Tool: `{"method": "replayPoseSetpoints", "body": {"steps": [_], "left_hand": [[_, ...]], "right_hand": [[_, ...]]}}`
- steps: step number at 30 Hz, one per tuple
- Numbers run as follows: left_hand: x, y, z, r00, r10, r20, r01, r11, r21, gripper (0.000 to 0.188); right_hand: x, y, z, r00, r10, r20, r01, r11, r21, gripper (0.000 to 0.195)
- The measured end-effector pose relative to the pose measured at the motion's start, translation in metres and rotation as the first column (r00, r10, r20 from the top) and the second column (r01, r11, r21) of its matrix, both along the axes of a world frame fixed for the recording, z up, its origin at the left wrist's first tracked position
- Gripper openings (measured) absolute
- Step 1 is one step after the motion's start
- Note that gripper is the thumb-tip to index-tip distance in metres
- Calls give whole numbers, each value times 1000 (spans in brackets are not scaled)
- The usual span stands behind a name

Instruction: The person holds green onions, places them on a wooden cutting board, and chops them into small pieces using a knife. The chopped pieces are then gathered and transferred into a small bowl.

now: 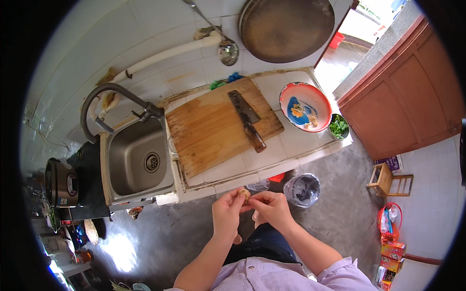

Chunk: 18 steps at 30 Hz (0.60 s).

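My left hand holds a small pale brownish food piece between its fingertips, in front of the counter's edge. The thumb and fingers of my right hand pinch at the right side of the same piece; its exact kind cannot be told. On the tiled counter beyond lies a wooden cutting board. A cleaver with a dark blade and brown wooden handle rests across its right part. Right of the board stands a red-rimmed enamel basin with yellowish and pale food bits in it, beside a small bowl of chopped greens.
A steel sink with a curved faucet adjoins the board on the left. A rice cooker stands farther left. Below the counter is a plastic-lined bin. A ladle hangs on the wall; a wooden stool stands right.
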State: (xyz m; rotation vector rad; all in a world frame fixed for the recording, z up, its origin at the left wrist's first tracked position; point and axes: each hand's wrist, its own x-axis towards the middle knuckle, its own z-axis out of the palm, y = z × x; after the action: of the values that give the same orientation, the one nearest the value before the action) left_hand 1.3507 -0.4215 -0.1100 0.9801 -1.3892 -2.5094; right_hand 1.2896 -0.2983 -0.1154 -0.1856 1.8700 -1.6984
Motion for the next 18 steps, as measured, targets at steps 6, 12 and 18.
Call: {"method": "replayPoseSetpoints", "body": {"steps": [6,12,18], "left_hand": [[-77,23,14,994,-93,-65,104,975,196,22],[-135,50,21,981,-181,-69,192,954,229,22],[-177,77,18,974,-195,-112,220,927,304,23]], "right_hand": [[-59,35,7,978,-149,-150,145,989,-35,16],[-118,61,31,896,-80,-436,167,972,166,18],[-151,79,28,716,-10,-698,265,929,259,10]]}}
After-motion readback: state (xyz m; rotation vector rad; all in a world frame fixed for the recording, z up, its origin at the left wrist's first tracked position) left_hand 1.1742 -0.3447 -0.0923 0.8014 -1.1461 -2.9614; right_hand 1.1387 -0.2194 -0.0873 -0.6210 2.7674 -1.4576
